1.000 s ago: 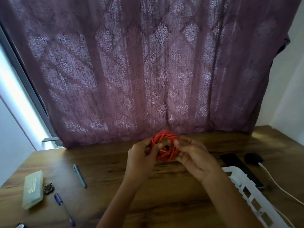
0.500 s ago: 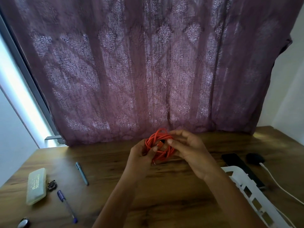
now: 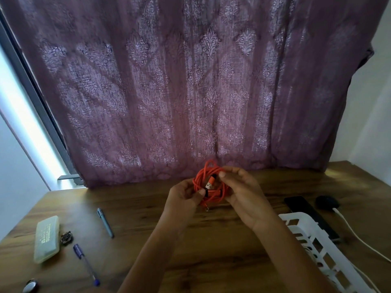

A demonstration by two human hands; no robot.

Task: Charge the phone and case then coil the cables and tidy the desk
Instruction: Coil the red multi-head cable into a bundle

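An orange cable point(image 3: 206, 176) is wound into a small coil and held above the wooden desk point(image 3: 211, 240), in front of the curtain. My left hand point(image 3: 183, 195) grips the coil's left and lower side. My right hand point(image 3: 243, 191) holds the right side, its fingertips pinching the strands near the orange USB plug, which pokes into the coil's middle. A small plug end dangles below the coil. A black phone point(image 3: 306, 214) lies on the desk to the right, next to a dark round case point(image 3: 326, 202) with a white cable point(image 3: 359, 237) running from it.
A white slotted basket point(image 3: 313, 242) stands at the right front. On the left lie a pale green box point(image 3: 47, 237), a small dark trinket point(image 3: 66, 237), a grey pen point(image 3: 105, 222), a purple pen point(image 3: 85, 262) and a round metal object point(image 3: 30, 285). A purple curtain hangs behind.
The coil has turned in my hands and its USB plug now shows in the middle. My right fingers have shifted up over the top strands. The view has drifted slightly.
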